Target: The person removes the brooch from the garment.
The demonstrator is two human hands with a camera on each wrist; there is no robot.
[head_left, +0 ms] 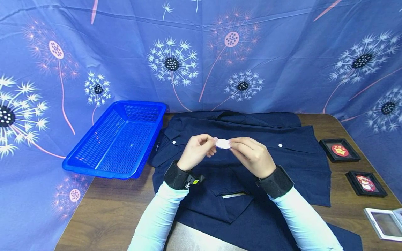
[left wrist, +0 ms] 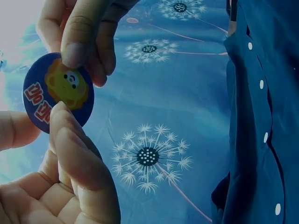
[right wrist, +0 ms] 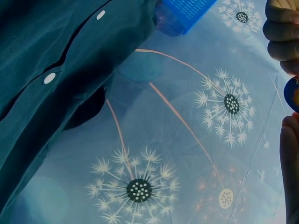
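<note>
Both hands hold a small round badge (head_left: 223,143) above a dark navy shirt (head_left: 245,167) spread on the table. Its back looks white in the head view; its face (left wrist: 58,93) is blue with a yellow cartoon figure and red letters. My left hand (head_left: 198,150) pinches the badge's left edge. My right hand (head_left: 251,155) pinches its right edge, with the thumb and fingers (left wrist: 81,35) curled over the rim. In the right wrist view only a sliver of the badge (right wrist: 292,93) shows at the right edge.
A blue plastic basket (head_left: 117,139) stands at the table's back left. Two black-framed badges (head_left: 340,150) (head_left: 365,183) lie at the right, and a white box (head_left: 384,223) sits at the right front corner. A blue dandelion-print cloth (head_left: 201,52) hangs behind.
</note>
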